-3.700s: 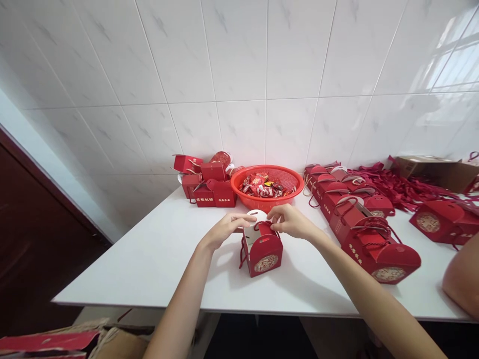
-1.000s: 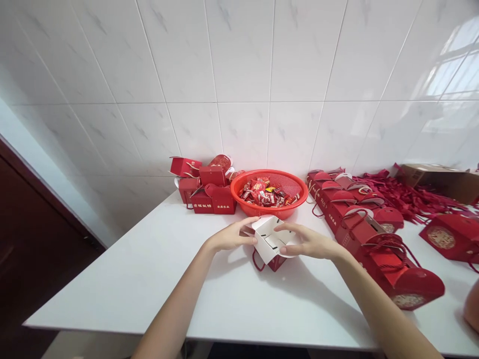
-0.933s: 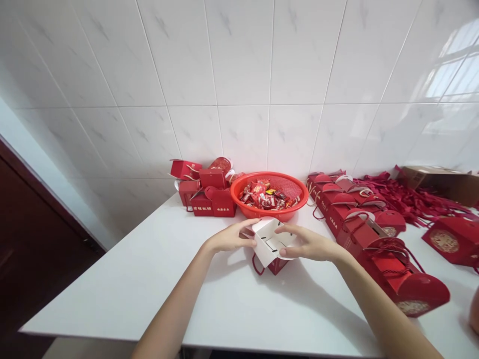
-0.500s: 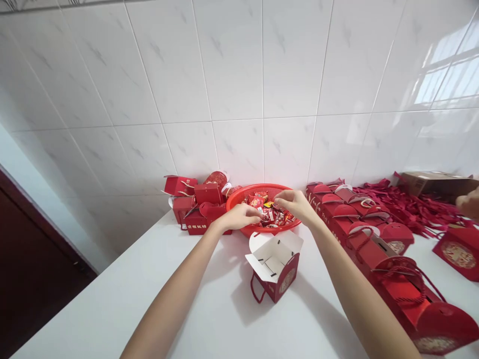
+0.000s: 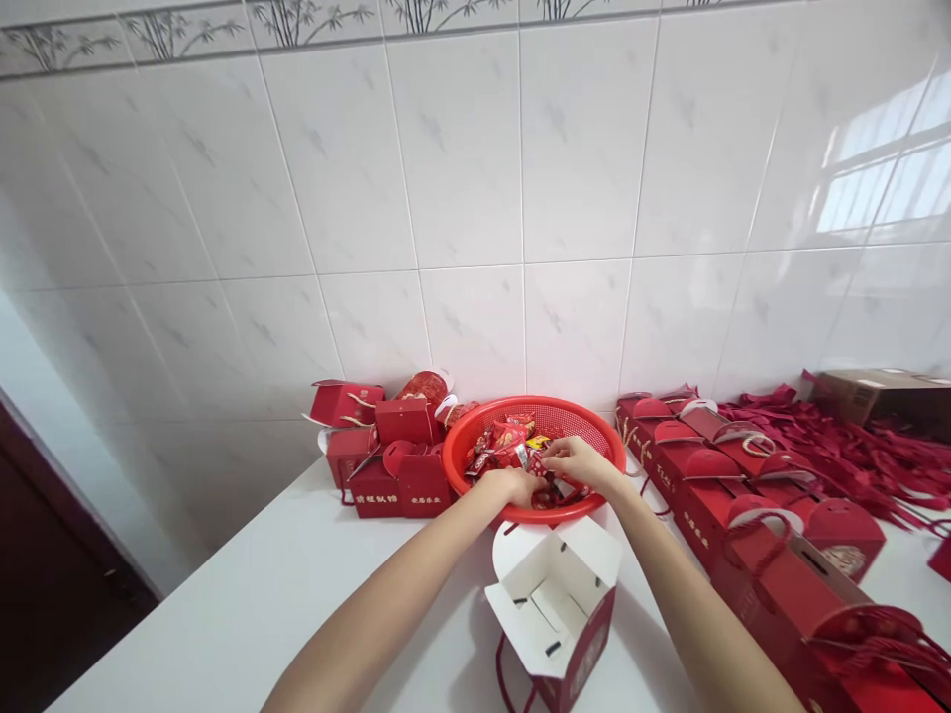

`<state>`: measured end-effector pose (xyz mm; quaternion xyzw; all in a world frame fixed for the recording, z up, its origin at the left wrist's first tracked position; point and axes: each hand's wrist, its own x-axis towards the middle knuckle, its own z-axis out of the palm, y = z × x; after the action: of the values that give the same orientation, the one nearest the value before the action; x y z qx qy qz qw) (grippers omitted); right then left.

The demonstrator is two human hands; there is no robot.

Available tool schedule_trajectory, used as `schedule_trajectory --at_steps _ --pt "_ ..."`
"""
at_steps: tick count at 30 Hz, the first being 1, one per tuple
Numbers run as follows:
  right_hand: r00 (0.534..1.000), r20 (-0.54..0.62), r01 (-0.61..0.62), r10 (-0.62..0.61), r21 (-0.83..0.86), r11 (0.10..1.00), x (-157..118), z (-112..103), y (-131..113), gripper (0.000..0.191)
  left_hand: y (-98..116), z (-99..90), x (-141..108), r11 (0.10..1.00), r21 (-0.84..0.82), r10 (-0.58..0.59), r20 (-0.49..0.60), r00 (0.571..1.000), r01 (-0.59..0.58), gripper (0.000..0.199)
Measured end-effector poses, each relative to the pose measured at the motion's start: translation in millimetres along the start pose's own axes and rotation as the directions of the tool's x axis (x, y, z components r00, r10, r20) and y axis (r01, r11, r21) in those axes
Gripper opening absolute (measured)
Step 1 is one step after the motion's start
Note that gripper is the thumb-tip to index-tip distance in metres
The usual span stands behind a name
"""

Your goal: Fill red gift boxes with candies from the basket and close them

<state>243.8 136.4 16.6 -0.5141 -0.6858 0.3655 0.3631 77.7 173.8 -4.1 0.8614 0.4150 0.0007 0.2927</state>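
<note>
Both hands reach into a round red basket [image 5: 462,436] holding red-wrapped candies [image 5: 511,443]. My left hand [image 5: 524,485] dips over the near rim, its fingertips down among the wrappers and mostly hidden. On the right side of the basket, my right hand [image 5: 580,462] has its thumb and fingers bent together at the candies; whatever they pinch is too small to make out. Between my forearms stands a red box [image 5: 554,604] with its white flaps up, and its inside shows only bare white card.
Several red boxes [image 5: 401,480] are piled left of the basket. A long row of closed red boxes [image 5: 690,495] runs along the right. Behind it lie dark red ribbons [image 5: 817,436] and a cardboard box [image 5: 884,396], near the tiled wall [image 5: 475,198].
Both hands have gone down deeper into the basket and closer together. The view has shifted, so the basket and open box appear lower and larger. The other person's hand at right is out of view.
</note>
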Motion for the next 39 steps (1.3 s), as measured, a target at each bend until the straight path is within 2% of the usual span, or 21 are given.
schedule_trajectory --at_steps 4,7,10,12,15,18,20,22,24,27,30,34,39 --pt "0.998 0.050 -0.042 0.042 -0.007 0.999 4 2 2 0.006 4 -0.2 -3 0.992 0.108 -0.073 0.091 0.993 0.063 0.007" --pt "0.994 0.065 -0.091 0.088 0.056 0.994 4 1 1 0.005 13 -3.8 -11 0.992 0.120 -0.061 0.131 0.989 0.046 0.014" --pt "0.990 0.038 -0.141 0.135 0.234 0.962 2 -2 -2 0.005 21 -7.2 -20 0.994 0.111 -0.030 0.116 0.993 0.017 0.013" --pt "0.987 -0.002 -0.152 0.162 0.342 0.927 1 -4 -3 0.006 23 -9.3 -26 0.999 0.047 -0.002 0.044 0.999 -0.001 0.007" --pt "0.984 -0.049 -0.135 0.174 0.437 0.889 0 -7 -6 0.007 24 -11.8 -33 0.977 -0.198 0.040 -0.173 0.984 -0.074 0.012" --pt "0.980 -0.036 -0.153 0.195 0.493 0.857 -1 -8 -10 0.018 27 -13.6 -34 0.830 -0.522 -0.012 -0.368 0.930 -0.196 0.021" --pt "0.976 0.011 -0.193 0.219 0.520 0.832 -3 -9 -12 0.026 29 -14.7 -34 0.702 -0.677 -0.112 -0.412 0.904 -0.221 0.023" --pt "0.973 0.049 -0.214 0.224 0.537 0.816 -4 -9 -14 0.030 31 -15.6 -35 0.621 -0.750 -0.185 -0.421 0.888 -0.226 0.021" --pt "0.978 0.072 -0.204 0.197 0.543 0.814 -6 -9 -14 0.026 33 -15.9 -37 0.590 -0.770 -0.191 -0.424 0.885 -0.242 0.016" --pt "0.983 0.135 -0.175 0.123 0.508 0.843 -7 -9 -13 0.019 35 -15.5 -39 0.576 -0.777 -0.157 -0.409 0.899 -0.253 0.012" --pt "0.979 0.176 -0.178 0.106 0.466 0.867 -8 -8 -11 0.028 36 -14.7 -39 0.564 -0.792 -0.189 -0.401 0.896 -0.235 0.011" --pt "0.983 0.149 -0.165 0.107 0.469 0.868 -7 -7 -9 0.026 34 -13.4 -35 0.550 -0.806 -0.229 -0.397 0.889 -0.218 0.013" --pt "0.990 0.114 -0.126 0.080 0.483 0.866 -5 -6 -5 0.024 32 -11.9 -34 0.589 -0.782 -0.170 -0.369 0.914 -0.206 0.016"
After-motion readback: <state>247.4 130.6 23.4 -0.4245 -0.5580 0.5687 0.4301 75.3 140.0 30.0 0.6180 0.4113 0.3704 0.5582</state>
